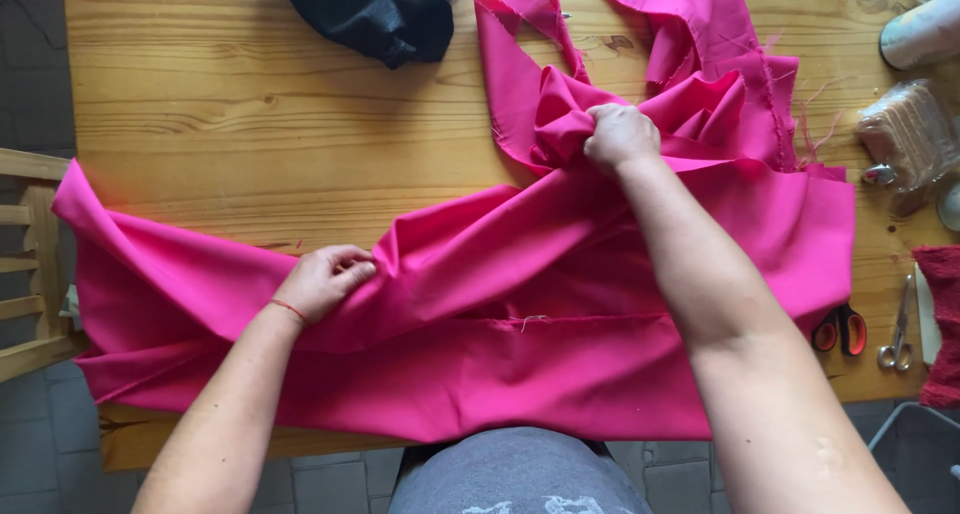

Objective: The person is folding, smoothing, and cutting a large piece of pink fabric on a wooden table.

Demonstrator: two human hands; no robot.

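From the head view, the pink fabric (560, 304) lay across the wooden bench (220, 94), its long axis running left to right. The left hand (325, 282) pinched a fold near the left end; the right hand (620, 136) had its fingers closed on bunched cloth farther back.

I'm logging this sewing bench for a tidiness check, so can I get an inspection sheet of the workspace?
Surface: wooden table, knots and grain showing, mostly covered at the near edge.
Job's things: pink fabric spread across the table and hanging over the near and left edges; a bunched part at the far side.
Clutter: black cloth at the far edge; orange-handled scissors, small metal scissors, clear bag of tan material, dark red cloth at right.
Grippers: left hand pinches a fold; right hand grips the bunch.
Cables: nothing seen.
Surroundings: wooden chair at left, tiled floor.
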